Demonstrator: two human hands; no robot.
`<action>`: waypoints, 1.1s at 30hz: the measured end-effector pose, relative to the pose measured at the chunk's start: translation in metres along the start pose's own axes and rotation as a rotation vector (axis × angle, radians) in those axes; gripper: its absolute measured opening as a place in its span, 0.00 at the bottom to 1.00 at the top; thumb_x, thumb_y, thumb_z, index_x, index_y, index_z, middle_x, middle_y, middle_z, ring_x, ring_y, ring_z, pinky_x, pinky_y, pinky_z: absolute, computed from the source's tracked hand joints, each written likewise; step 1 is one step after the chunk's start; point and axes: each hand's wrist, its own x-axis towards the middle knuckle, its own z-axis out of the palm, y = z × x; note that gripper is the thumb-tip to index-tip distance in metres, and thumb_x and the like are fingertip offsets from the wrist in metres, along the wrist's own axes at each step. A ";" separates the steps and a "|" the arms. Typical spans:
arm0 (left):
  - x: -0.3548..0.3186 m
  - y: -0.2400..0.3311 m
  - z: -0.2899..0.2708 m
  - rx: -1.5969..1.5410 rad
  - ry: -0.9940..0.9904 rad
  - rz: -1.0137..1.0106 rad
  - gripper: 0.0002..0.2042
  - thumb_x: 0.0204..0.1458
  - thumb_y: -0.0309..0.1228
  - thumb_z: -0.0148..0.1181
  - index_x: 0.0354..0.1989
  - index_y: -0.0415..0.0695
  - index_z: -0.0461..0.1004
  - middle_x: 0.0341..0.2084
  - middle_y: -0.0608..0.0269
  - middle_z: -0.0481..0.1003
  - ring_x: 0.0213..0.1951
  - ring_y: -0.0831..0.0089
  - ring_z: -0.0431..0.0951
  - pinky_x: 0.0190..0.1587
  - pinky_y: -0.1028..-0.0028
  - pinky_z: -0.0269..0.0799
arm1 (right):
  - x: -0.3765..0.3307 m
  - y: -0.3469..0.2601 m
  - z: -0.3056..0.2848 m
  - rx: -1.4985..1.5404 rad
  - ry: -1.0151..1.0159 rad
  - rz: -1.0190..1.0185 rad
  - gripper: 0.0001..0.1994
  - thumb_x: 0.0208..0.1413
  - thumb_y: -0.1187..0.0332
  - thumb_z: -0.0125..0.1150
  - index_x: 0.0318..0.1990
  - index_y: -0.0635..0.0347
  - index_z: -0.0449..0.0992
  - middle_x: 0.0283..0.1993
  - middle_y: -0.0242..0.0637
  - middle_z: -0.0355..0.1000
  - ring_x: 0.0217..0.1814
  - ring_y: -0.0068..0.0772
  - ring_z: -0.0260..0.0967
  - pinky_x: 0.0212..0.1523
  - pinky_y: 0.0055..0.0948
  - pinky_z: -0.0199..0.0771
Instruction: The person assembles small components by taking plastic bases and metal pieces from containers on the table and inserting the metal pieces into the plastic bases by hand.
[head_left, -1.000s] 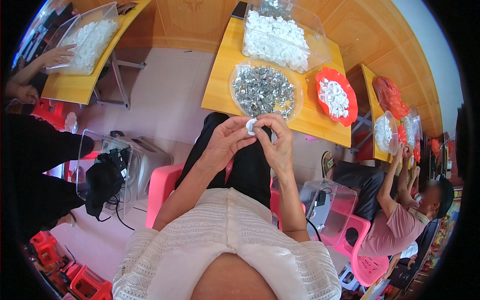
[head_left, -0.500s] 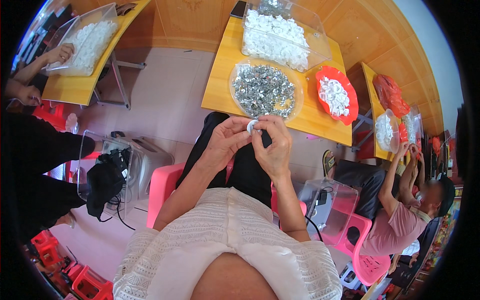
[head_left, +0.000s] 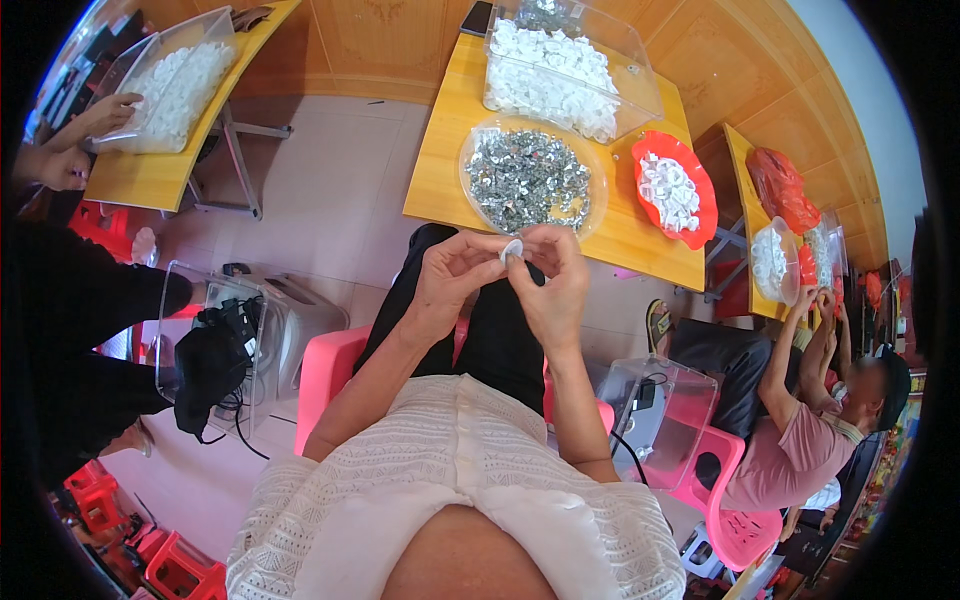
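Note:
Between my two hands, over my lap, is a small round white plastic piece (head_left: 512,249). My left hand (head_left: 455,278) pinches it from the left with thumb and forefinger. The fingertips of my right hand (head_left: 553,284) press on it from the other side, the thumb against its lower edge. Just beyond my hands, a round clear tray (head_left: 598,205) of small shiny metal pieces (head_left: 528,178) stands near the table's front edge. Whether a metal piece is also in my fingers is hidden.
On the wooden table (head_left: 436,140) stand a clear bin (head_left: 640,85) of white pieces and a red scalloped dish (head_left: 700,190) holding more. A dark phone (head_left: 477,17) lies at the back. Co-workers sit at tables left and right. Clear boxes (head_left: 665,400) with cables flank my pink chair (head_left: 325,375).
The white piece has shifted slightly right and turned between my fingers. My right hand has rolled a little around it. At the left table, a co-worker's hands have moved.

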 end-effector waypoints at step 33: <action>0.001 0.000 0.001 -0.190 -0.031 -0.170 0.09 0.52 0.23 0.51 0.42 0.40 0.69 0.40 0.60 0.72 0.43 0.74 0.73 0.47 0.73 0.72 | 0.000 0.002 -0.019 0.426 -0.154 0.295 0.09 0.45 0.83 0.57 0.35 0.63 0.68 0.36 0.29 0.66 0.40 0.20 0.67 0.40 0.20 0.69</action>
